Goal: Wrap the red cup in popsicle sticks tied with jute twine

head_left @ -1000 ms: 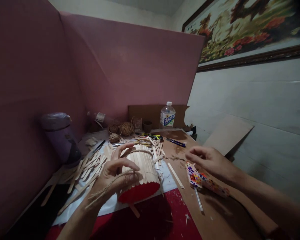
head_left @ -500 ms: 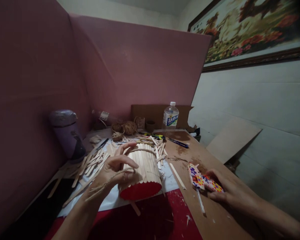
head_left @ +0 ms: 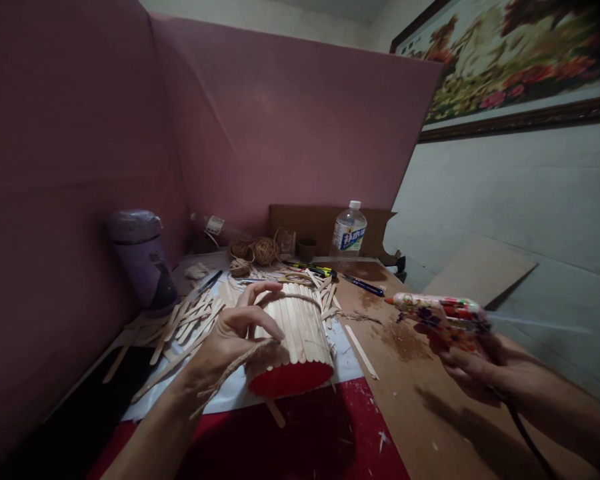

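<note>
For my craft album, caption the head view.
Left hand holds a wooden-stick cylinder; right hand grips a flower-patterned glue gun.

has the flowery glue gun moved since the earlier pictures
Yes, upward: the glue gun lay on the brown work surface; now the right hand holds it raised above that surface.

Your left hand (head_left: 237,343), twine (head_left: 230,369) lying along it, grips the stick-covered cylinder (head_left: 297,327); your right hand (head_left: 485,367) holds a flowered glue gun (head_left: 445,317) above the table (head_left: 400,400).
</note>
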Available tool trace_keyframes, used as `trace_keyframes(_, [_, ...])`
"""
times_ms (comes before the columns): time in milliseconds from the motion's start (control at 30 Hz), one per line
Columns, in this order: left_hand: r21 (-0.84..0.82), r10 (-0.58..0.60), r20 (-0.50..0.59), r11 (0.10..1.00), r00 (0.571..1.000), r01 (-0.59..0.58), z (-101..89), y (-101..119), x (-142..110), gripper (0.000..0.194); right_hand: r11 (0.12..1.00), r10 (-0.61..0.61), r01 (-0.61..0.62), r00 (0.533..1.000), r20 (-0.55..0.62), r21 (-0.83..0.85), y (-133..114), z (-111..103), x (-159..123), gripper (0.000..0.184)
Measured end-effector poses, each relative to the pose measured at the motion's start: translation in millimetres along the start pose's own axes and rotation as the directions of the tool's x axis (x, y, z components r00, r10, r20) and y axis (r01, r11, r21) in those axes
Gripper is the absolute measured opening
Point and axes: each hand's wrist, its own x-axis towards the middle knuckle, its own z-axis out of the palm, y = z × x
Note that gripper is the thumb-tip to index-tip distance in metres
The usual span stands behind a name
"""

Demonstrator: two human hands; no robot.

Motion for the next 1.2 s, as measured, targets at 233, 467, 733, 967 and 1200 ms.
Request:
trace_keyframes(233, [-0.008,-0.025,0.0,1.0,1.0,0.025,3.3,2.5,-1.5,0.019,0.991,-0.031,-0.028,0.904,0.426,0.13,-74.1,39.0,-2.9,0.051])
trace_keyframes(467, [-0.014,-0.014,-0.001,1.0,1.0,0.014,1.4,-3.0,-2.5,0.018,0.989,-0.06,0.112,0.894,0.445,-0.092,-101.2,55.8,10.9,0.05])
trace_keyframes(733, [-0.01,-0.043,-0.006,0.999,0.999,0.043,3.3,0.5,-3.2,0.017,0.963,-0.103,0.206,0.878,0.468,-0.175,-119.9,53.4,10.3,0.046])
trace_keyframes(967, [-0.032,-0.048,-0.003,0.998,0.999,0.048,3.8,0.6,-2.6,0.017,0.943,-0.172,0.286,0.857,0.486,-0.171,-131.5,58.6,7.9,0.041])
trace_keyframes(1200, [-0.096,-0.047,0.011,0.994,0.999,0.047,4.1,-0.2,-1.6,0.017,0.92,-0.141,0.305,0.844,0.518,-0.247,-140.7,59.4,8.6,0.043])
